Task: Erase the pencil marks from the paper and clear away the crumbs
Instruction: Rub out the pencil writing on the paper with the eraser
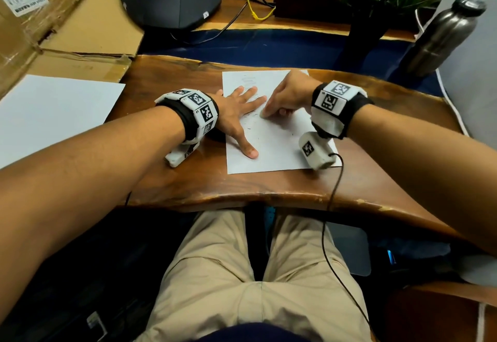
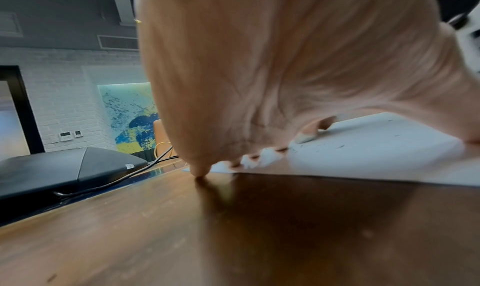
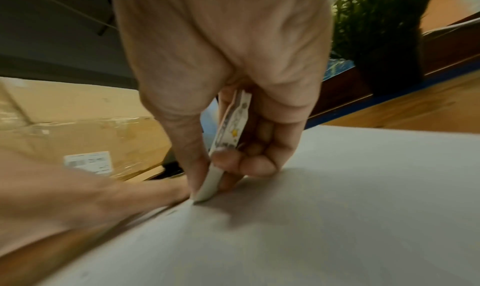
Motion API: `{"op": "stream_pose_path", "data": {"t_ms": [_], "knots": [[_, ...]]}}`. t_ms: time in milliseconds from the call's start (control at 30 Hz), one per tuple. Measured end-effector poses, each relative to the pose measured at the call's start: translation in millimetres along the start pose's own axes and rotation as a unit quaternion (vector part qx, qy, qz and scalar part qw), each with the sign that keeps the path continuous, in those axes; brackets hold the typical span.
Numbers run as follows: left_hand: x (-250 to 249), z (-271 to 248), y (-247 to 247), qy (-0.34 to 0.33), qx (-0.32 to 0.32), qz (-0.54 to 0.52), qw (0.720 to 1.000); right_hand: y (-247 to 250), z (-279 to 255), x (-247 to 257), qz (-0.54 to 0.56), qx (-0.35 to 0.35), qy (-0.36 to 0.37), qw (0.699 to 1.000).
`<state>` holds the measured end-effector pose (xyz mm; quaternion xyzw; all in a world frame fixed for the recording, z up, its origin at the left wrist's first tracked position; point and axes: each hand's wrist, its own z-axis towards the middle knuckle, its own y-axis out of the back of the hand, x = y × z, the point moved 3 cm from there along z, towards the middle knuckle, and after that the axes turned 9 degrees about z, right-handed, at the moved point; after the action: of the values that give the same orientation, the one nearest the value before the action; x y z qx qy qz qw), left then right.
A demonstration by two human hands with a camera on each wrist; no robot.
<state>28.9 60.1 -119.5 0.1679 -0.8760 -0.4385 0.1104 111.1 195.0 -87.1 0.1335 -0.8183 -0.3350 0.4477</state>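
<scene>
A white sheet of paper lies on the wooden desk. My left hand lies flat on the sheet's left side, fingers spread, pressing it down. My right hand pinches a white eraser in a printed sleeve, its tip touching the paper beside the left fingertips. Faint pencil marks show near the top of the sheet. Dark eraser crumbs are scattered near the middle. In the left wrist view the left hand fills the frame above the paper, with crumbs on it.
A second blank sheet lies at the left beside flattened cardboard. A black conference device sits behind with cables. A potted plant and a metal bottle stand at the back right.
</scene>
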Motion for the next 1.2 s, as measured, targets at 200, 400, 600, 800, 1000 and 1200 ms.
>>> {"op": "stream_pose_path", "data": {"t_ms": [200,400,600,800,1000,1200], "knots": [[1,-1,-1,0.001,0.001,0.006,1.000,-23,-10,-1,-0.010,0.032,0.021,0.999],[-1,0,0,0.000,-0.005,-0.001,1.000,3,5,5,-0.014,-0.064,0.011,0.998],[4,5,-4,-0.009,-0.009,-0.010,1.000,-10,-1,7,-0.017,0.022,0.011,1.000],[5,7,-6,-0.006,-0.020,-0.022,1.000,-15,0,1,0.008,0.012,0.025,1.000],[3,4,-3,-0.004,-0.016,-0.021,1.000,-6,11,14,0.009,-0.009,0.000,1.000],[4,5,-4,-0.001,-0.026,-0.022,0.999,-30,-16,4,0.010,0.074,0.024,0.997]]}}
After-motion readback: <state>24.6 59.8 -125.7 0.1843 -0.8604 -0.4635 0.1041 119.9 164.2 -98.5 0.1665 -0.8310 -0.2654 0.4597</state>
